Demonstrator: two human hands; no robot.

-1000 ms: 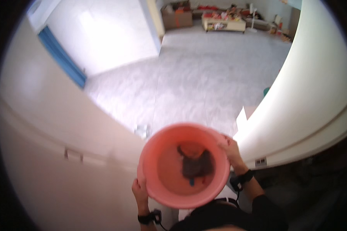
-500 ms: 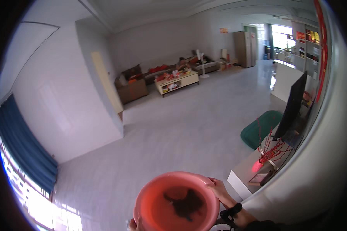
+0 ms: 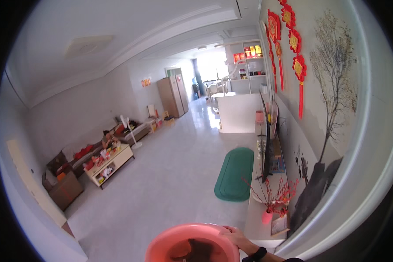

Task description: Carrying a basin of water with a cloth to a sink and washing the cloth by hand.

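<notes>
A round pink basin (image 3: 161,241) is at the bottom centre, its near part cut off by the picture's lower edge. Inside lies something dark and soft-looking (image 3: 204,249), perhaps cloth in water; its kind is not clear. My right hand (image 3: 236,240) grips the basin's right rim, fingers over the edge, with a black band on the wrist. The left hand is out of the picture.
Ahead on the grey floor lies a green oval mat (image 3: 235,174). To the right stand a low TV cabinet (image 3: 254,229), a television (image 3: 266,153) and a pink vase (image 3: 267,217) with red branches. A coffee table (image 3: 118,162), a fan (image 3: 133,133) and a seated person (image 3: 110,139) are left.
The view has turned right, bringing the red wall hangings and far room into sight. The basin sits lower in the picture, and my left hand has dropped out of view.
</notes>
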